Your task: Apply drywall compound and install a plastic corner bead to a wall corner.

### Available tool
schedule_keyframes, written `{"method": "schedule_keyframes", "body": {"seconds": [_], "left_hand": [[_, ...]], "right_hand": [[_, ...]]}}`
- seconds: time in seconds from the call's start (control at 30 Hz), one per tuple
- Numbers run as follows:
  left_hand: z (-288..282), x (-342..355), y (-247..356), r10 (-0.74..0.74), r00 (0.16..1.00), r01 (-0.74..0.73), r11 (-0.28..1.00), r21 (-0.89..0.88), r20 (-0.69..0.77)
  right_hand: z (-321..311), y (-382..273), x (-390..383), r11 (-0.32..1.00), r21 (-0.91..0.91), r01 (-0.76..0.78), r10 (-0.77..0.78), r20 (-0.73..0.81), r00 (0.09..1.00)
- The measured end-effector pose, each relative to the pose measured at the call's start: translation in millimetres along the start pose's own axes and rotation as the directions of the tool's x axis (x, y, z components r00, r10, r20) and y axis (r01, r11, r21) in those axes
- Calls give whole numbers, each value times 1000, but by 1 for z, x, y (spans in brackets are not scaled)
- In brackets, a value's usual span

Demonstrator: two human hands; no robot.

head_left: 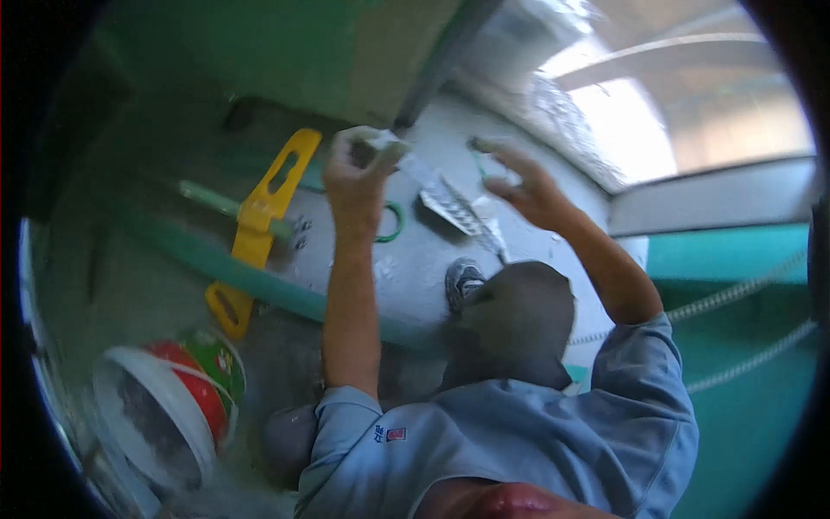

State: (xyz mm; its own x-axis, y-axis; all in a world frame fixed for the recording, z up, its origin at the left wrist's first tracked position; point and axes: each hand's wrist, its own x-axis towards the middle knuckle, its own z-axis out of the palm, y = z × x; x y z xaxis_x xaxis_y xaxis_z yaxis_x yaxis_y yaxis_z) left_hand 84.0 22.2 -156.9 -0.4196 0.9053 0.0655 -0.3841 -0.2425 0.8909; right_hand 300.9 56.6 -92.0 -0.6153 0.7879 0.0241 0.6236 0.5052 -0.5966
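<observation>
My left hand is raised in the upper middle, thumb and fingers pinching the end of a pale, partly see-through strip. The strip slants down to the right, toward a whitish piece with a row of grey marks; blur hides whether they are joined. Further right, my right hand has its thumb and forefinger spread. A thin green curve shows between those fingertips; I cannot tell whether they touch it. Beside my left forearm, a green ring like a tape roll is on the pale surface.
At left, a yellow bar with slotted ends lies across a green rail. A white bucket with red and green sides is tipped at lower left. A bright opening is at upper right; chains hang at right. My knee and shoe are below the strip.
</observation>
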Motion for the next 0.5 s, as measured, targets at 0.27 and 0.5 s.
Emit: {"method": "schedule_keyframes", "body": {"seconds": [0.27,0.5], "left_hand": [[-32,-12,9,-48,998,42,982,-184,-27],[-19,0,8,-64,998,47,872,488,19]], "right_hand": [[73,-3,81,696,691,-193,-230,469,853],[71,51,90,339,763,-551,-404,647,647]]}}
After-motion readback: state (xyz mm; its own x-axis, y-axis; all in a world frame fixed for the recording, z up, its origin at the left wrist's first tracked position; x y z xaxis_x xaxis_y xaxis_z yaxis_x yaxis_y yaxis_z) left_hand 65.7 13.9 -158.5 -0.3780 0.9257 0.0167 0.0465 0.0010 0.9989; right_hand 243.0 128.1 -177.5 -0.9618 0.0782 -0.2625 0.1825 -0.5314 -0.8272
